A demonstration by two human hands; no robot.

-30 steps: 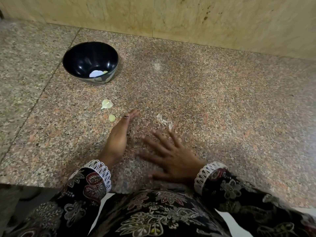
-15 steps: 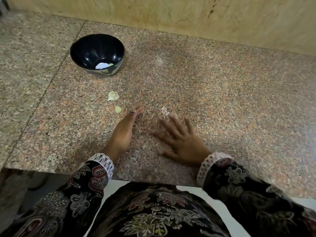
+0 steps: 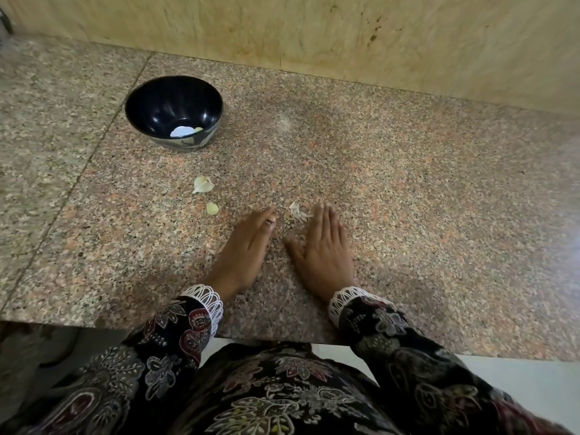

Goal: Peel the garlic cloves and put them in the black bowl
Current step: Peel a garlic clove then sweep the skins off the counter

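A black bowl [image 3: 173, 112] stands at the back left of the granite counter [image 3: 408, 189], with pale peeled garlic [image 3: 182, 131] at its bottom. Nearer me lie a larger unpeeled clove [image 3: 203, 184] and a small clove [image 3: 212, 208]. A small heap of dry garlic skins [image 3: 299, 212] lies between my fingertips. My left hand [image 3: 244, 246] rests on its edge on the counter, fingers straight, right of the small clove. My right hand [image 3: 323, 246] lies flat, fingers together, its tips touching the skins. Neither hand holds anything.
A beige stone wall [image 3: 345, 36] rises behind the counter. A seam [image 3: 94, 146] splits the counter left of the bowl. The counter's front edge runs just behind my wrists, above my patterned dress [image 3: 266, 390].
My right hand has drawn its spread fingers together and slid forward up to the skins. The left hand has stayed about where it was. The view has shifted.
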